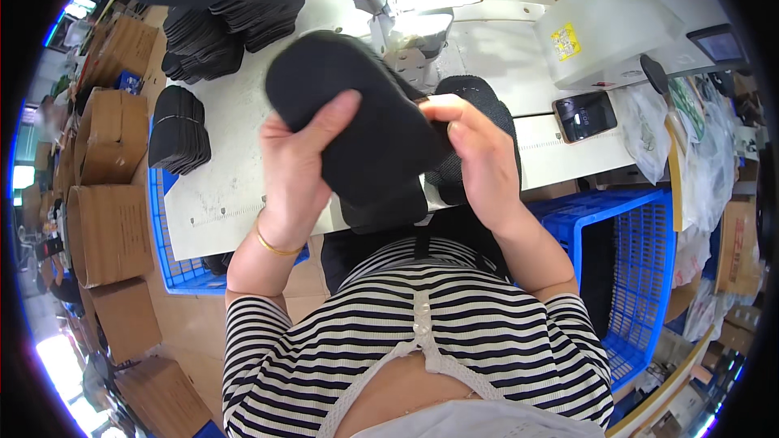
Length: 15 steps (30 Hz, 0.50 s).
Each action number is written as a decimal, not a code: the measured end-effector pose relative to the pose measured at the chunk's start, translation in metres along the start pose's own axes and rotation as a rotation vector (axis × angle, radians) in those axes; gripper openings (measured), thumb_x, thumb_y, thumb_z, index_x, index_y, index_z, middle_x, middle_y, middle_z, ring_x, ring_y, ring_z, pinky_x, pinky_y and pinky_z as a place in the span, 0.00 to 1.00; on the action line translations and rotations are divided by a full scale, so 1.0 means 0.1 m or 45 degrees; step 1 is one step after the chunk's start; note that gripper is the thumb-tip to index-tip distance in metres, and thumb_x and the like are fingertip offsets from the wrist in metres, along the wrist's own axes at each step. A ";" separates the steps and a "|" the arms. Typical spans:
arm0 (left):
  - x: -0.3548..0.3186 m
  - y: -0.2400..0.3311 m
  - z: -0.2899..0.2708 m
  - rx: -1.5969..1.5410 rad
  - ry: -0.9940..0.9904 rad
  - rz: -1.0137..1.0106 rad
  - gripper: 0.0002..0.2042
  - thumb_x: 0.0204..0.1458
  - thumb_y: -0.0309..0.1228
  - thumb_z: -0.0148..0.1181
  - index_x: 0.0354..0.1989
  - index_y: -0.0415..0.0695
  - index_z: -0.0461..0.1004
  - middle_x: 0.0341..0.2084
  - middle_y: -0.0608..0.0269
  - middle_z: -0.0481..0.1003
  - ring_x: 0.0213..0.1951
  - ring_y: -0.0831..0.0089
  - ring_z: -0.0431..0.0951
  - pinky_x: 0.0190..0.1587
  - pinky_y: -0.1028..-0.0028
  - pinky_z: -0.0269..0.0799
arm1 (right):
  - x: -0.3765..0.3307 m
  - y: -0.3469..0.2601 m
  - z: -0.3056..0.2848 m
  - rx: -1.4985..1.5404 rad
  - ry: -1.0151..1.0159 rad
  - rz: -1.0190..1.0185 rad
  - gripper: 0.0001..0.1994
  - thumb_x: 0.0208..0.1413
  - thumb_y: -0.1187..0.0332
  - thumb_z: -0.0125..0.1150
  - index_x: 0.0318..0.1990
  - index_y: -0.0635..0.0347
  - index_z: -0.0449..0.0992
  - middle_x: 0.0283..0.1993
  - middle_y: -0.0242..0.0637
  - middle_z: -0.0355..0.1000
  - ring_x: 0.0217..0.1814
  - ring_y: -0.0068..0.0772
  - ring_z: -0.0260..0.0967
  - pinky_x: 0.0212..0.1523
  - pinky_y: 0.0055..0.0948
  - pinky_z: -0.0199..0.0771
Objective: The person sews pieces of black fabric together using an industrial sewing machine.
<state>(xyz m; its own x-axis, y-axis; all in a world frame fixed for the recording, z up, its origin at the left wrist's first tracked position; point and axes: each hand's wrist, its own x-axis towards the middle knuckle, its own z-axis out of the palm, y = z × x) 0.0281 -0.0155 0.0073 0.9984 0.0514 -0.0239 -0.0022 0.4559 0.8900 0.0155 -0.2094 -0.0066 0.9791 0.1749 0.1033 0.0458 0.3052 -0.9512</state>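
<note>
A black insole-shaped pad (pixel 369 142) is raised above the white sewing table, tilted, in front of the machine's needle area. My left hand (pixel 299 154) grips its left side, thumb lying across the top face and fingers hidden beneath. At its right edge, my right hand (pixel 479 154) is closed with thumb and fingertips pinching the dark edge; a second layer seems to show along the upper side. Under and right of it lie black mesh-textured pads (pixel 479 101) on the table. Another black pad (pixel 385 209) shows below, near the table's front edge.
The sewing machine's head (pixel 381 4) stands just beyond my hands. Stacks of black pads (pixel 199 45) and a tied bundle (pixel 179 130) sit at left. A phone (pixel 586 117) lies at right. Blue crates (pixel 621 276) flank me; cardboard boxes (pixel 109 231) line the left.
</note>
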 end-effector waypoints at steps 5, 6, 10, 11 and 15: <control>0.10 0.03 -0.08 -0.101 0.001 0.112 0.10 0.55 0.19 0.62 0.45 0.38 0.78 0.39 0.56 0.81 0.40 0.67 0.83 0.47 0.71 0.80 | -0.14 0.16 -0.04 -0.470 0.072 -0.452 0.06 0.53 0.78 0.65 0.38 0.63 0.75 0.42 0.37 0.73 0.33 0.20 0.73 0.31 0.19 0.74; 0.11 0.03 -0.08 -0.102 -0.006 0.111 0.10 0.55 0.19 0.62 0.45 0.37 0.78 0.39 0.55 0.81 0.40 0.67 0.83 0.47 0.70 0.80 | -0.14 0.17 -0.04 -0.471 0.079 -0.450 0.06 0.53 0.78 0.65 0.38 0.63 0.75 0.42 0.37 0.73 0.33 0.20 0.73 0.31 0.19 0.74; 0.15 0.07 -0.08 -0.083 -0.064 0.073 0.10 0.54 0.18 0.63 0.45 0.36 0.78 0.39 0.55 0.81 0.40 0.67 0.83 0.47 0.71 0.80 | -0.13 0.16 -0.01 -0.381 0.139 -0.384 0.05 0.54 0.80 0.63 0.36 0.66 0.74 0.37 0.37 0.76 0.34 0.21 0.77 0.34 0.20 0.79; 0.17 0.06 -0.09 -0.074 -0.061 0.067 0.11 0.53 0.18 0.63 0.45 0.36 0.78 0.39 0.54 0.81 0.40 0.67 0.83 0.46 0.71 0.80 | -0.13 0.16 -0.01 -0.304 0.144 -0.346 0.04 0.54 0.81 0.62 0.36 0.67 0.73 0.35 0.37 0.77 0.34 0.21 0.78 0.35 0.20 0.80; 0.19 0.07 -0.08 -0.032 -0.012 0.032 0.12 0.52 0.17 0.64 0.46 0.36 0.77 0.39 0.55 0.80 0.40 0.68 0.82 0.46 0.71 0.80 | -0.12 0.17 0.00 -0.286 0.144 -0.307 0.04 0.55 0.82 0.60 0.36 0.68 0.73 0.33 0.37 0.77 0.35 0.23 0.79 0.37 0.20 0.81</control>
<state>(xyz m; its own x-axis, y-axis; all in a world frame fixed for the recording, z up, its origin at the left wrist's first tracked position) 0.0466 -0.0043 0.0092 0.9985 0.0547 0.0031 -0.0289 0.4766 0.8786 0.0050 -0.2066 -0.0240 0.9499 0.0138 0.3122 0.3089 0.1093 -0.9448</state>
